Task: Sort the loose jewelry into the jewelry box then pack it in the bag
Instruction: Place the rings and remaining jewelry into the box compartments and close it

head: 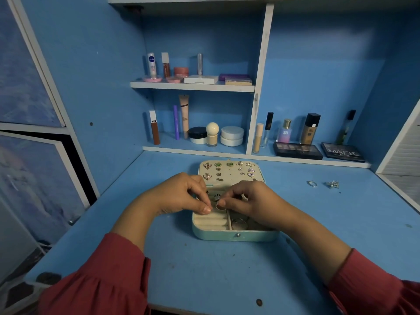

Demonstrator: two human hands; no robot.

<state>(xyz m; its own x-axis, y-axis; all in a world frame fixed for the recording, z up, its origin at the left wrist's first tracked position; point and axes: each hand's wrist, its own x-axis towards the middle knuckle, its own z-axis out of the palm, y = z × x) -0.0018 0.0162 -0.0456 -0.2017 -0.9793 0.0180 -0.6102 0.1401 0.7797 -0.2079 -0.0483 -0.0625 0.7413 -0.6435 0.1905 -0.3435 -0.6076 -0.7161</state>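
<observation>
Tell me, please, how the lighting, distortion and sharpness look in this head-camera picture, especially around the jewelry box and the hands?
Head view: dim, bluish, even light with soft shadows and no strong glare; wide-angle bending bows the shelf edges and cabinet sides toward the corners; the jewelry box is fairly sharp, the left hand, right hand and ring slightly soft, and the loose jewelry too small to resolve.

Open mint jewelry box [235, 235] mid-desk, earrings [229, 170] pinned in its lid, two loose silver pieces [322, 184] well right
</observation>
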